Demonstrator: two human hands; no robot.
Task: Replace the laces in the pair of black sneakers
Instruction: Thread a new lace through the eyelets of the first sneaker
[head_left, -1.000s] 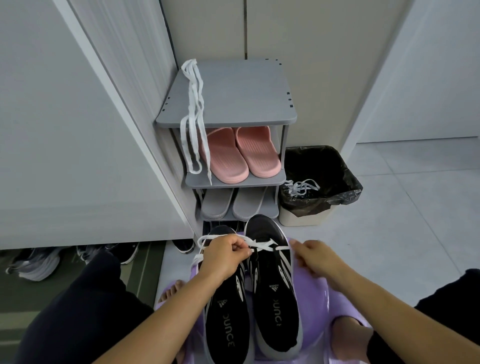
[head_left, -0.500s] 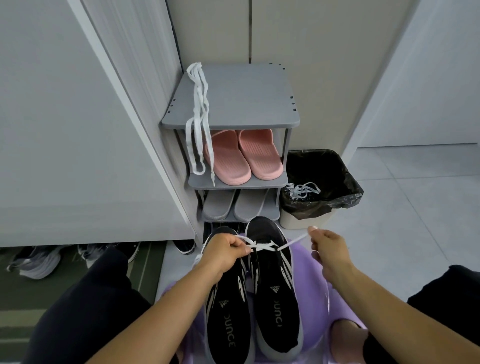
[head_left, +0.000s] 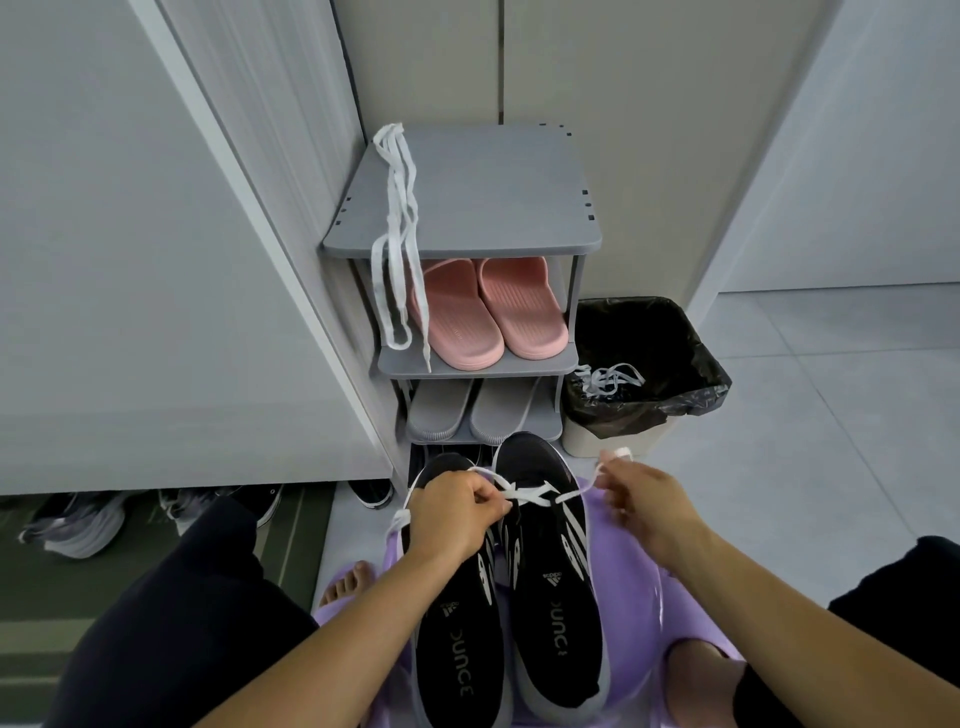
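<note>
Two black sneakers stand side by side on a purple stool (head_left: 623, 623) between my knees, the left sneaker (head_left: 457, 649) and the right sneaker (head_left: 550, 597). A white lace (head_left: 535, 493) crosses the front eyelets of the right sneaker. My left hand (head_left: 457, 514) pinches one end of that lace over the toe area. My right hand (head_left: 644, 499) holds the other end, pulled out to the right, the tip showing above my fingers. Another white lace (head_left: 397, 234) hangs from the top of the grey shoe rack (head_left: 483, 197).
Pink slippers (head_left: 483, 312) and grey slippers (head_left: 467, 410) sit on the rack's lower shelves. A bin with a black liner (head_left: 649, 353) stands right of the rack, old laces (head_left: 608, 379) draped over its rim. More shoes (head_left: 72, 525) lie under the cabinet at left.
My right hand has drawn the lace end out to the right of the right sneaker and the lace now runs taut from the eyelets. My left hand stays at the toe.
</note>
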